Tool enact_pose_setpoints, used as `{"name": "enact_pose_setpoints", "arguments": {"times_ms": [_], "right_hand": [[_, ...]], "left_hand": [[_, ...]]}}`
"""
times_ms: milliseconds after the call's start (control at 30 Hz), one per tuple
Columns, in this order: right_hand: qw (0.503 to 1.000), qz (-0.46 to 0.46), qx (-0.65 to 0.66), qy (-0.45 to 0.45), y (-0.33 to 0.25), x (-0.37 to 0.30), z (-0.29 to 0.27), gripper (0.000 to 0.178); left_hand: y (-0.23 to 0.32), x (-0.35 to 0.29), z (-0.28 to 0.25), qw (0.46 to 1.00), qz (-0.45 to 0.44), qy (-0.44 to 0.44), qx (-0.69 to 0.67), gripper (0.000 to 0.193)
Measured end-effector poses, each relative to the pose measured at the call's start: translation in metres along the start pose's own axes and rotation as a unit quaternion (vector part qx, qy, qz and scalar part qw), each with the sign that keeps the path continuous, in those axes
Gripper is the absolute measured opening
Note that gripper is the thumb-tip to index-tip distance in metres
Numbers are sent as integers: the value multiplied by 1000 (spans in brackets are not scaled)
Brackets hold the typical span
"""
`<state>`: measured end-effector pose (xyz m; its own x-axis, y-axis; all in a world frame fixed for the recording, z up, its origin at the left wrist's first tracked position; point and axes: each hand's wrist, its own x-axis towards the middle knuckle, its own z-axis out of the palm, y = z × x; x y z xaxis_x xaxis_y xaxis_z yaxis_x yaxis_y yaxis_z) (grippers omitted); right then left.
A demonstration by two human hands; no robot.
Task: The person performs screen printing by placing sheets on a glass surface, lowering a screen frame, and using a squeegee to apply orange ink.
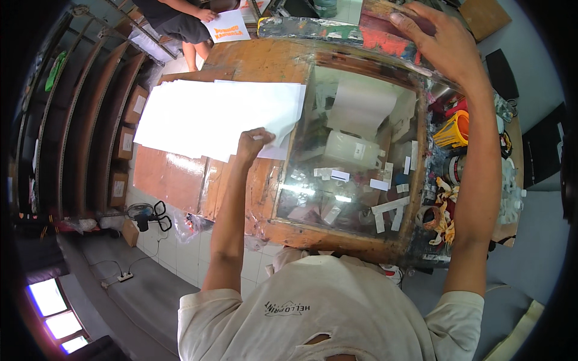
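A spread pile of white paper sheets [205, 117] lies on the wooden table, left of a glass panel [301, 207]. At the pile's lower right corner my left hand [256, 144] is closed, fingers pinching the edge of a sheet that curls up there. My right arm reaches far forward, and my right hand [436, 45] grips a paint-stained wooden frame [391, 18] at the far edge, thumb on its near side. Red, green and dark stains mark the wood around it. How far the frame extends beyond the picture's top is hidden.
Paper labels and tape strips [379, 185] stick on the glass; a pale jug [352, 150] shows through it. Right stand a yellow container [451, 129] and crumpled rags [445, 195]. Far left, another person holds a printed sheet [227, 27]. Shelves [84, 120] line the left side.
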<state>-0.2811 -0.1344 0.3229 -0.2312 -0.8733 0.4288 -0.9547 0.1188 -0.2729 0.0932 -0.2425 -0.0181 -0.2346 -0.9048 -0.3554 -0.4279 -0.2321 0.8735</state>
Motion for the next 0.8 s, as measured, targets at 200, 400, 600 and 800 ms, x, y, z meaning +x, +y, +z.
{"name": "enact_pose_setpoints", "arguments": {"times_ms": [200, 400, 600, 800], "right_hand": [[992, 74, 31, -99, -4, 5, -10, 47], [991, 58, 11, -117, -3, 7, -15, 50], [996, 19, -12, -82, -1, 11, -18, 51], [989, 30, 38, -143, 9, 13, -25, 53]], "left_hand": [[-3, -10, 68, 946, 174, 37, 270, 14], [1, -5, 85, 977, 194, 66, 65, 19], [6, -49, 177, 899, 258, 5, 353, 52], [-3, -54, 223, 858, 250, 64, 444, 61]]}}
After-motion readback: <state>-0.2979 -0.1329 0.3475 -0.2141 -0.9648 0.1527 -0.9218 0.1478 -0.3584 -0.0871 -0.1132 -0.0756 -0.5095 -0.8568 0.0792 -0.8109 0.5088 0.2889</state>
